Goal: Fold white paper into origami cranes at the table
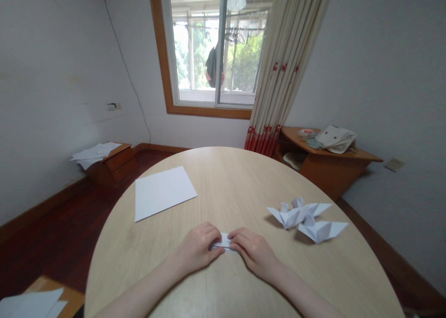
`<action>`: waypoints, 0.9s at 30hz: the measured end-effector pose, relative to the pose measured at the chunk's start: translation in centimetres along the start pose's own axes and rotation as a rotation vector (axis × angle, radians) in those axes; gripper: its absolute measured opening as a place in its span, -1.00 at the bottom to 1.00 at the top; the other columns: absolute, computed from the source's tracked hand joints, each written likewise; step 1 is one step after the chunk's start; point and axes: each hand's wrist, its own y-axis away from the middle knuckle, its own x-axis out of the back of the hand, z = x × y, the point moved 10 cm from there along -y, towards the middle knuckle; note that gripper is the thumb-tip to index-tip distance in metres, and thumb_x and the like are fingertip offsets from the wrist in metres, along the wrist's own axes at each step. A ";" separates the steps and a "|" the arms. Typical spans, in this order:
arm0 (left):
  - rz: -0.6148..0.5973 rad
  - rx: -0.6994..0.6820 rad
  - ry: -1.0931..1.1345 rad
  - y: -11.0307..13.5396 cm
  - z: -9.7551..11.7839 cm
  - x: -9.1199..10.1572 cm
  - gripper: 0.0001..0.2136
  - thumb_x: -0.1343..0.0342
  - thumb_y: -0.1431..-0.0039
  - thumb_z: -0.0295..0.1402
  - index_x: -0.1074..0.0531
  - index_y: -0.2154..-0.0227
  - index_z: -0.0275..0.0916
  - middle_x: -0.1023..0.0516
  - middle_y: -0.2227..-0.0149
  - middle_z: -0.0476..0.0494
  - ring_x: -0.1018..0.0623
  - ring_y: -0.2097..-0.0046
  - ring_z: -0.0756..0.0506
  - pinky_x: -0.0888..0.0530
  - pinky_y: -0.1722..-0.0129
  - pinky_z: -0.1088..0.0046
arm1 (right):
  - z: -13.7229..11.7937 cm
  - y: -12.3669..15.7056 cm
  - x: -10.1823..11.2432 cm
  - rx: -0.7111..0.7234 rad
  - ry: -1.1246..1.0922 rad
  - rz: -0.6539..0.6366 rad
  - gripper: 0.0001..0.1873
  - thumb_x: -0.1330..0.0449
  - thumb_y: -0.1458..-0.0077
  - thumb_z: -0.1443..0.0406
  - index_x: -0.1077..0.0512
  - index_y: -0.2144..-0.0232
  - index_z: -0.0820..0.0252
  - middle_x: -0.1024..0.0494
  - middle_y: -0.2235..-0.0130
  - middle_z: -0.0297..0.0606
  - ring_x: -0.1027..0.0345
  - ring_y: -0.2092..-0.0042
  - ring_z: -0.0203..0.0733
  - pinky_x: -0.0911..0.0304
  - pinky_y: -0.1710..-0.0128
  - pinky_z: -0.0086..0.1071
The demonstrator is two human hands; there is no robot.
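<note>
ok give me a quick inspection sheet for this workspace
surface: round wood-grain table
job's things: folded white paper between the hands; white paper sheet at far left; origami figures at right, overlapping, count unclear
clutter: loose papers on the drawer cabinet; cloth bag on the corner desk
left hand: fingers and thumb on the folded white paper's left end
right hand: same, right end
cables: one thin cable down the left wall, off the table
surroundings: window, patterned curtain
</note>
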 end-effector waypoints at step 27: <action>-0.031 0.211 -0.028 -0.3 -1.7 -0.3 -0.65 -0.35 0.03 -0.22 -0.32 0.29 -0.22 -0.44 0.19 -0.06 -0.37 0.15 -0.15 -0.20 0.16 0.32 | 2.6 -0.5 -1.4 -0.303 0.177 0.030 -0.88 -0.02 -0.17 0.46 -0.28 0.36 0.17 -0.42 0.27 -0.18 -0.27 0.24 -0.08 -0.26 0.25 -0.20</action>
